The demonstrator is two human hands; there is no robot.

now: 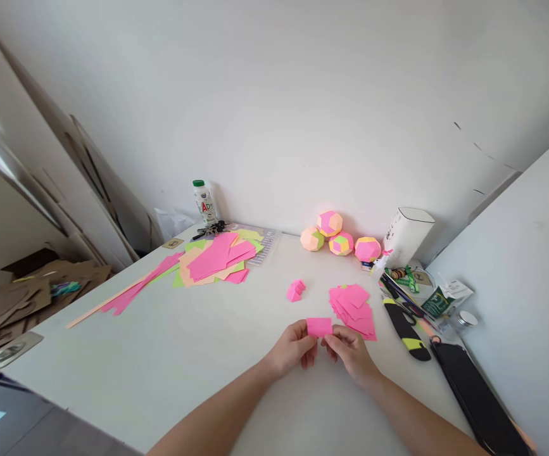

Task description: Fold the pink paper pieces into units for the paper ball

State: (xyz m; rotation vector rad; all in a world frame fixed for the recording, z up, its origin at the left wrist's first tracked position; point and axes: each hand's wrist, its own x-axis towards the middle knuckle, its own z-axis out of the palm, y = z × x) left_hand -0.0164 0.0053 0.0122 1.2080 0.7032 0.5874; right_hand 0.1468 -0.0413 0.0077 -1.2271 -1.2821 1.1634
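Observation:
A small pink piece of paper (319,327) is held up between my two hands, just above the table near its front. My left hand (297,346) pinches its left end, thumb in front. At the right end my right hand (348,352) grips it between thumb and fingers. Faint lines run across the paper. Just beyond my right hand lies a loose stack of pink paper pieces (354,308). A small folded pink paper shape (296,290) sits on the table beyond my left hand.
Several multicoloured paper balls (340,243) rest against the wall. At right are a black-and-yellow cutter (406,330), a black phone-like slab (476,392), a jar (466,320) and a white container (406,235). Coloured sheets (212,258), paper strips (148,282) and a bottle (204,202) occupy the left.

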